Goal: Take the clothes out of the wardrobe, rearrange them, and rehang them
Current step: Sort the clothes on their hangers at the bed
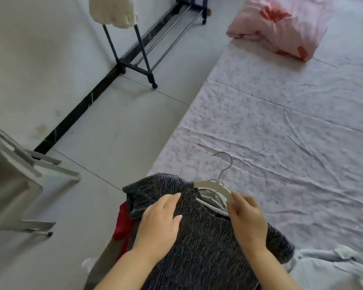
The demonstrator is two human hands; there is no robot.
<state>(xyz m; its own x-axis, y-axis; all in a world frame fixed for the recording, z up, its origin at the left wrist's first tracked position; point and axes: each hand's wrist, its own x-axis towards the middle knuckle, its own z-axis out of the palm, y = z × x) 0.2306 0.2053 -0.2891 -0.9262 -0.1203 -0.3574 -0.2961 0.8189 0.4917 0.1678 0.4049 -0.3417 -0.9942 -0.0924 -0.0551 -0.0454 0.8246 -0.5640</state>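
Dark knitted sweater [203,243], on a white hanger [216,188], is laid at the near left edge of the bed [281,122]. Its shoulder is pressed under the straight fingers of the left hand [159,225]; the fingers of the right hand [247,218] are set on the hanger, though a grip cannot be told.

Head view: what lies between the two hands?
Only the sweater, its knit and collar, between left hand and right hand in the head view; the hanger pokes out by the right.
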